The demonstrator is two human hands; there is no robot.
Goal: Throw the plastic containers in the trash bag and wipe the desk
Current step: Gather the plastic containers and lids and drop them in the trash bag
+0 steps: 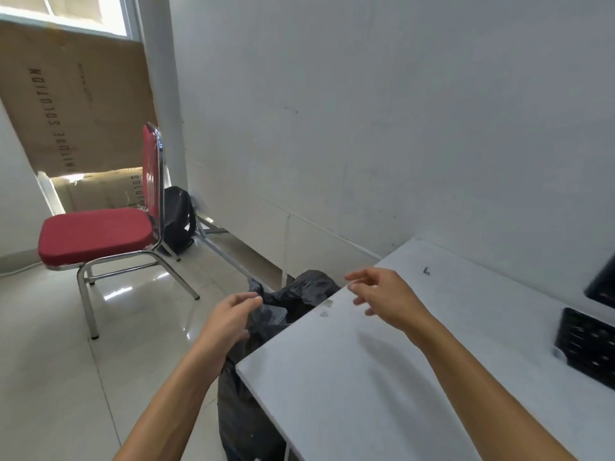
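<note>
**White-walled room, desk end: bag held open, containers not yet binned**

Setting. White wall (pixel 399 128) behind a white desk (pixel 382 377); glossy tiled floor (pixel 50 361) to the left.

Item 1. Trash bag (pixel 309 287), black, standing on the floor against the desk's left end, mouth upward. Contents: a pale shape shows inside the mouth, too dim to identify.

Item 2. Left hand (pixel 229 322), fingers curled round the bag's near rim and pinching the plastic, drawing the mouth open.

Item 3. Right hand (pixel 386 297), over the desk corner beside the bag. Fingers loosely spread, nothing held.

Item 4. Ridged black container (pixel 587 347), on the desk at the right edge of view, well apart from both hands.

Item 5. Second dark container (pixel 604 284), behind the first near the wall, mostly cut off by the frame; its kind is a judgement.

Item 6. Scraps (pixel 327 303), small and greyish, on the desk corner beside the bag. A dark mark (pixel 426 270) lies farther back.

Other fixtures. Red chair (pixel 96 234), black backpack (pixel 178 217) behind it, cardboard sheet (pixel 83 104) leaning over the window.

Progress, as judged. Bag readied; at least two containers remain on the desk. Wiping appears not begun: residue is present and no cloth is in view. Most of the task remains.
</note>
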